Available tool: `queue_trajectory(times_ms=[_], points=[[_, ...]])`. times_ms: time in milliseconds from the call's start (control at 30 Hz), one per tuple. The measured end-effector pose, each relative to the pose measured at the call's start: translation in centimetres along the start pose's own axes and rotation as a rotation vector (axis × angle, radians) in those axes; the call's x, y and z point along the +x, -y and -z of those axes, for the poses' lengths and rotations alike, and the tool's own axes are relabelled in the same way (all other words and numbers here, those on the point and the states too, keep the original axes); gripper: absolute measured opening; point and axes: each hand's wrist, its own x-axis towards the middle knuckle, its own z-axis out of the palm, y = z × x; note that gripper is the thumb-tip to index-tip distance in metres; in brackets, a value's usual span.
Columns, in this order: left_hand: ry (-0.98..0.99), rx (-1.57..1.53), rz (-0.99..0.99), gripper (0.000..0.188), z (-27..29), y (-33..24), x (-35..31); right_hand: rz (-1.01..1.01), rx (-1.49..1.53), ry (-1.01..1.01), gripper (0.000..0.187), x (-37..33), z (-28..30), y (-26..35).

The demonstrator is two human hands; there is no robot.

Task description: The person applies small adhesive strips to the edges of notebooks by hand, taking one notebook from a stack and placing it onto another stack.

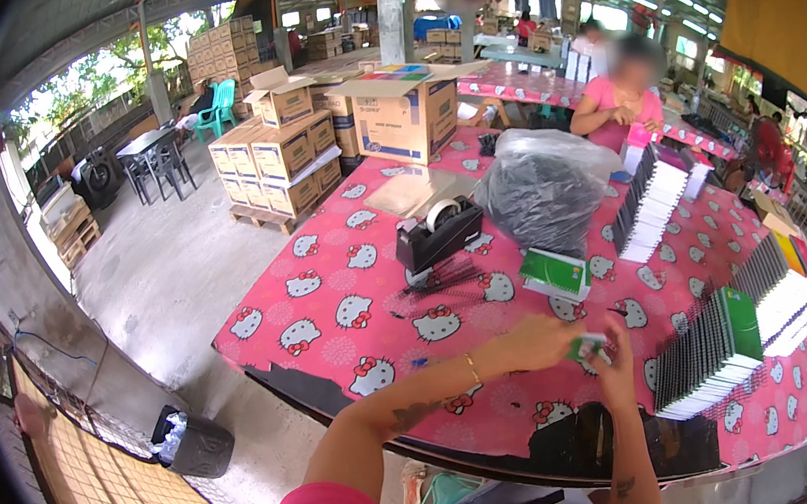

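Over the near part of the pink table (545, 416), my two hands meet around a small green-and-white item (588, 344), too small to name. My right hand (615, 357) has its fingers closed round it. The fingers of my left hand (547, 339) are closed at its left side; what they grip is hidden. Just beyond my hands stands a green-covered spiral notebook (556, 276), partly open. To the right is a row of black spiral-bound notebooks (706, 356) with a green cover at its end.
A black tape dispenser (440, 234) and a clear plastic bag of black coils (543, 195) stand farther back. More notebook stacks (655, 206) line the right side. A co-worker (622, 104) sits across the table. Cardboard boxes (286, 156) rise beyond the left edge; a black bin (200, 443) is on the floor.
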Motion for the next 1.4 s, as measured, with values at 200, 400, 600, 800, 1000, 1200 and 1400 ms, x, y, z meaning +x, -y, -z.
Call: queue_trajectory(times_ms=[200, 400, 600, 800, 1000, 1200, 1400], points=[[-0.566, -0.259, -0.131, 0.043, -6.8, 0.8, -1.6, -0.039, -0.052, 0.007, 0.028, -4.1, 3.0, -2.4], [-0.416, -0.556, -0.005, 0.057, -9.9, -0.3, -0.8, 0.001, -0.126, -0.075, 0.024, -4.0, 1.3, -1.2], [-0.731, 0.004, 0.189, 0.045, -3.6, 10.5, -4.3, -0.137, -0.078, 0.008, 0.024, -5.0, 3.2, -0.4], [-0.591, 0.284, 0.366, 0.018, -5.0, 14.3, -6.2, -0.066, -0.015, -0.049, 0.023, -5.1, 3.1, -1.1], [-0.557, 0.337, 0.296, 0.02, -5.5, 14.5, -7.6, -0.144, 0.019, 0.053, 0.029, -5.2, 3.2, -1.5], [-0.497, 0.223, 0.254, 0.023, -4.8, 9.6, -8.5, -0.165, 0.04, 0.073, 0.03, -5.2, 4.1, -2.1], [-0.512, 0.12, 0.171, 0.018, -4.1, 9.3, -12.4, -0.189, 0.028, 0.071, 0.029, -5.2, 3.5, -1.9]])
